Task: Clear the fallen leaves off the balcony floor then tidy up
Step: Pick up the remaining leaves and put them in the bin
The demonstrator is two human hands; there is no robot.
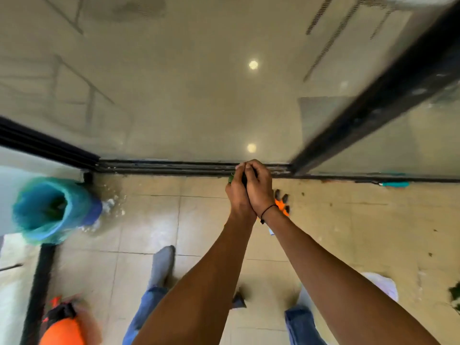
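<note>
My left hand and my right hand are pressed together above the sliding door track. Their fingers curl round a small bunch of leaves. Only a green edge and a dark patch of the bunch show between the palms. A blue bin with a teal liner stands on the tiled balcony floor at the left, and some green shows inside it. Small leaf scraps dot the tiles at the right. A darker green clump lies at the right edge.
An orange and black object lies on the tiles under my right wrist. Another orange and black item sits at the bottom left beside a black post. The glass door frame slants up on the right. My feet stand below, with a white bag to their right.
</note>
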